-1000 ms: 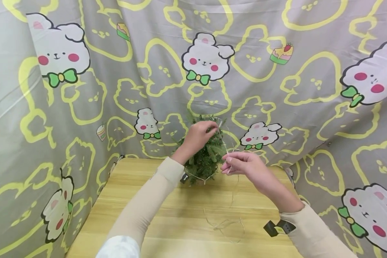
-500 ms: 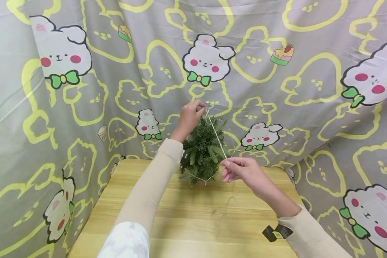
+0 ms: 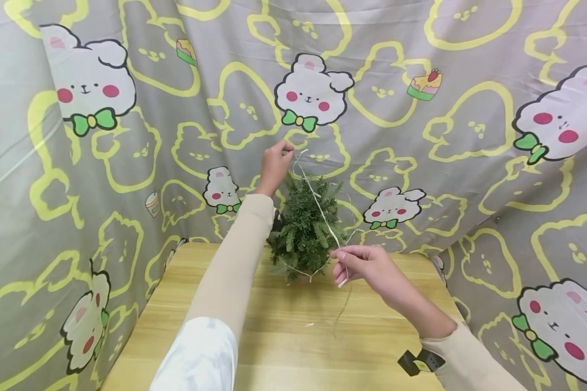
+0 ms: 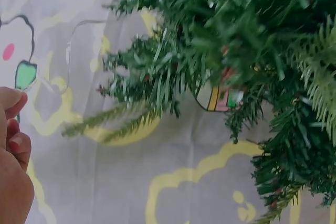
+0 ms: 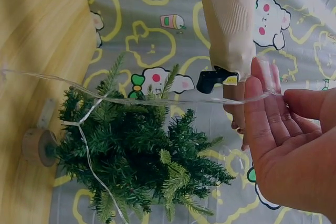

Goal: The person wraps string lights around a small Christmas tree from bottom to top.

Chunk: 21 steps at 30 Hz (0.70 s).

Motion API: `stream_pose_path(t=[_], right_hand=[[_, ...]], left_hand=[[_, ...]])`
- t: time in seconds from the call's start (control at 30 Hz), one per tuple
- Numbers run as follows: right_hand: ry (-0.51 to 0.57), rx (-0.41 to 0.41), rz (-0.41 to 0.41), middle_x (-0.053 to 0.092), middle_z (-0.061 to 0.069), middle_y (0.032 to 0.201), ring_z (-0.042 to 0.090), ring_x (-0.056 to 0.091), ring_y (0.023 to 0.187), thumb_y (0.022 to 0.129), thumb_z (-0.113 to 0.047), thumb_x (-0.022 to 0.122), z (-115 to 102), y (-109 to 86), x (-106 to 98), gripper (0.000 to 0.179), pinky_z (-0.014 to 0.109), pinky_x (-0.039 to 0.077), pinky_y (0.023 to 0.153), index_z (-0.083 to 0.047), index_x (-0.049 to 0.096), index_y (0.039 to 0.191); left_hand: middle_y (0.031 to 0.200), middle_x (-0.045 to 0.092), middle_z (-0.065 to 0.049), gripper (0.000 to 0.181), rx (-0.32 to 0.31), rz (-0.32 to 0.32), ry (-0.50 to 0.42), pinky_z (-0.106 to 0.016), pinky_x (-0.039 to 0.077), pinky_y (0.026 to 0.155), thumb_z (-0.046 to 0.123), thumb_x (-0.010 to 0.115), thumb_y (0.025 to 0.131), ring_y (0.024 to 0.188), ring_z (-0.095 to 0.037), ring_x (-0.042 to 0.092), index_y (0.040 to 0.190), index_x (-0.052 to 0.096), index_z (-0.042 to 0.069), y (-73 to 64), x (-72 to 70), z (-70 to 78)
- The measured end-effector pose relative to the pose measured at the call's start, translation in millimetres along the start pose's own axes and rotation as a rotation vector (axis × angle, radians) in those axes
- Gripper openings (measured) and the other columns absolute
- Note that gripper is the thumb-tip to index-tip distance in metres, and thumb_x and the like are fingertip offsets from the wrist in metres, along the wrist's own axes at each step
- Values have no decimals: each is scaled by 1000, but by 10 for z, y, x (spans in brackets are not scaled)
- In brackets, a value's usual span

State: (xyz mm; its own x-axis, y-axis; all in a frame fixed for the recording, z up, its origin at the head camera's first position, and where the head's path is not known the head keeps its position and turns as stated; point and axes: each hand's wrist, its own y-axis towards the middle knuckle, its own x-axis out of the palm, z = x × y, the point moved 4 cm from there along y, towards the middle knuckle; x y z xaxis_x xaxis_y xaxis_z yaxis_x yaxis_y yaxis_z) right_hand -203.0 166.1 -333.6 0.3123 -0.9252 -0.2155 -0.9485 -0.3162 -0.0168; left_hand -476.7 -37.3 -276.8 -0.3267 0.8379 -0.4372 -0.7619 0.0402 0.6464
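A small green artificial Christmas tree [image 3: 307,217] stands on the table on a round wooden base [image 5: 38,147]. Thin clear string lights [image 3: 325,215] with small white bulbs loop round its lower branches. My left hand [image 3: 276,165] is raised behind the treetop at its left, pinching the strand between thumb and forefinger. From there the strand slants down across the front of the tree to my right hand [image 3: 369,269], which pinches it at the tree's right. In the right wrist view, the wire [image 5: 173,101] crosses in front of the tree, running to those fingertips.
The wooden table [image 3: 215,326] ends close to a patterned curtain [image 3: 396,136] at the back and both sides. A loose tail of the wire [image 3: 344,307] hangs below the right hand toward the table. Dark cameras [image 3: 420,361] sit on the wrists.
The left hand has moved up and left past the treetop, drawing the strand into a long slant. The right hand has lowered slightly. The loop of wire on the table has mostly lifted away.
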Motion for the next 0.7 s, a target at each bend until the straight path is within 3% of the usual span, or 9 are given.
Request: stream_pose_path(t=[0.2, 0.47, 0.57, 0.7], right_hand=[[3, -2, -5, 73, 12, 90, 21, 73, 80, 105, -20, 56, 21, -19, 19, 35, 38, 61, 79, 6, 64, 126], [16, 13, 2, 73, 15, 91, 21, 73, 80, 103, -18, 57, 45, -3, 57, 34, 40, 62, 79, 8, 64, 124], [19, 8, 0, 73, 14, 91, 22, 74, 80, 103, -17, 57, 43, 4, 66, 33, 37, 62, 78, 9, 64, 123], [17, -9, -12, 73, 19, 93, 21, 73, 80, 104, -16, 56, 26, 12, 77, 33, 36, 62, 78, 11, 63, 122]], left_hand=[[109, 75, -9, 10, -46, 21, -18, -38, 56, 84, 13, 64, 99, 98, -25, 70, 99, 71, 7, 54, -42, -178], [109, 75, -10, 13, -122, -17, -55, -38, 55, 80, 13, 64, 99, 98, -25, 69, 103, 71, 3, 108, -77, -306], [109, 75, -10, 14, -134, 3, -78, -37, 55, 85, 14, 63, 100, 103, -24, 69, 104, 72, 3, 145, -114, -311], [111, 74, -12, 16, -156, 52, -177, -36, 56, 87, 14, 63, 100, 103, -24, 69, 105, 72, 1, 205, -162, -338]])
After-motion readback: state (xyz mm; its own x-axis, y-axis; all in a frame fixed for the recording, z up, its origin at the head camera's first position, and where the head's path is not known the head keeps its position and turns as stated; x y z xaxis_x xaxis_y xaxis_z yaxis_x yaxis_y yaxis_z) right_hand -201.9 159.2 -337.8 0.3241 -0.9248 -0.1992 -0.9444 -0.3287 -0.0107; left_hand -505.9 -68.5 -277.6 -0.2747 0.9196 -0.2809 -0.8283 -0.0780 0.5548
